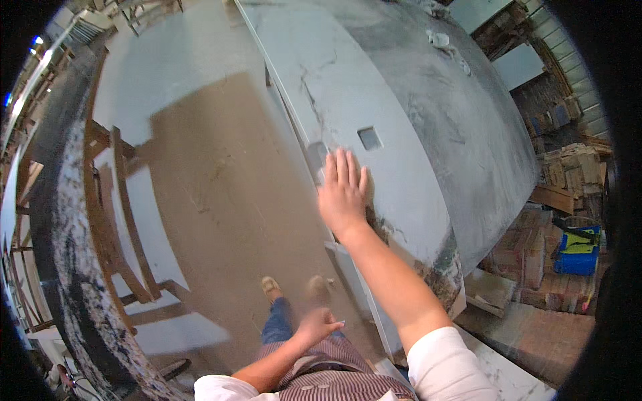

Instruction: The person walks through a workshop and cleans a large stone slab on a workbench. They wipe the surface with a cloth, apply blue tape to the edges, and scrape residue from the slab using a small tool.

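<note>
A long white stone slab [348, 73] with dark veins runs away from me on the right. My right hand [343, 190] is open, palm down and fingers stretched out, on the slab by its left edge. Just beyond its fingertips is a square cutout [369, 138] in the slab. In front of my waist, away from the slab, my left hand [318, 327] is slightly blurred. Its fingers are curled together, with a small pale spot at their tips; whether that is a held thing I cannot make out.
A grey dusty worktop [461, 134] adjoins the slab's right side, with a white object [439, 40] on it. A black-and-white stone slab [73, 267] stands at left beside a wooden frame [127, 214]. Stone offcuts [568, 174] and a blue-and-yellow container [578, 250] are at right.
</note>
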{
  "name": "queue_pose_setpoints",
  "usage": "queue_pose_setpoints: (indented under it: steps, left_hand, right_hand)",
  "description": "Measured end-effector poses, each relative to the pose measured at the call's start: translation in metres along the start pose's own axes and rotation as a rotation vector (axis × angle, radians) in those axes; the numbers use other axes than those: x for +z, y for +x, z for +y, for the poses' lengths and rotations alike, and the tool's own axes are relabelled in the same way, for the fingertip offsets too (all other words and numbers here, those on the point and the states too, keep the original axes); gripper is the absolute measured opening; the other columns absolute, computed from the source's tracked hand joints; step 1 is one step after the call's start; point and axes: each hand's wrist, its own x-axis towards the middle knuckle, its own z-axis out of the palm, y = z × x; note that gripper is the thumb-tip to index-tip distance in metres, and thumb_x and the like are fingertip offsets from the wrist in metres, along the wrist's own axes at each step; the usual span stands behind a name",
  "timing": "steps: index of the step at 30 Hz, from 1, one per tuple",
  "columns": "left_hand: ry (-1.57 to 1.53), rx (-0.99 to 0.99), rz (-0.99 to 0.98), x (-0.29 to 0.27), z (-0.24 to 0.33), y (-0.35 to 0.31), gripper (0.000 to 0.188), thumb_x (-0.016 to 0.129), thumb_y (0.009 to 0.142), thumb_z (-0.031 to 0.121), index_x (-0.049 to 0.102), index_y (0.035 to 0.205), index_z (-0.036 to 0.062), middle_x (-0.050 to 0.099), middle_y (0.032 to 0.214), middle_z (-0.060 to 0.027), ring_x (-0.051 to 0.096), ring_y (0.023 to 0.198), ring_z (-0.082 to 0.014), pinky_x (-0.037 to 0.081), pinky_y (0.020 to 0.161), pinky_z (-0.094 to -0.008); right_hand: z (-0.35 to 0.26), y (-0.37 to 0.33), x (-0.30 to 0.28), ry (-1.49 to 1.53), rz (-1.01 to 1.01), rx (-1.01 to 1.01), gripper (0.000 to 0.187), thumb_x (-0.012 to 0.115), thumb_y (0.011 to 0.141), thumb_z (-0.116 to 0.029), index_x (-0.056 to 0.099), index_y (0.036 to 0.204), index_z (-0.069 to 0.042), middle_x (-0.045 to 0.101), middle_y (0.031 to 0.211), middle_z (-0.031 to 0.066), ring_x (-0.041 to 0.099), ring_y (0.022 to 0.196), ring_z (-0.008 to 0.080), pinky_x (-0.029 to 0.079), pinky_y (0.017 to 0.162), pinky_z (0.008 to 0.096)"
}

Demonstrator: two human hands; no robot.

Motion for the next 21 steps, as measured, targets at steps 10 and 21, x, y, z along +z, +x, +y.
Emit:
queue_pose_setpoints:
  steps: [10,21]
  left_hand:
    - [-0.218,0.006,0.189,-0.078,0.018,-0.059,0.029,0.072,0.086,0.028,0.060,0.080,0.0022,0.061,0.070,-0.0043,0.055,0.062,-0.0112,0.046,0.056,-0.0285]
    - [-0.672,-0.004,-0.397,-0.139,0.083,-0.157,0.023,0.046,0.100,0.008,0.056,0.120,0.0020,0.062,0.107,-0.0060,0.058,0.097,-0.0108,0.048,0.086,-0.0228]
  right_hand:
    - [0.038,-0.192,-0.045,-0.035,-0.070,-0.114,0.069,0.067,0.077,-0.017,0.040,0.138,-0.004,0.035,0.148,0.0134,0.028,0.140,0.0314,0.019,0.114,0.0515]
    - [0.115,-0.450,-0.058,-0.090,-0.025,-0.061,0.053,0.063,0.081,-0.027,0.049,0.129,-0.011,0.047,0.135,0.0103,0.043,0.128,0.0327,0.034,0.103,0.0519]
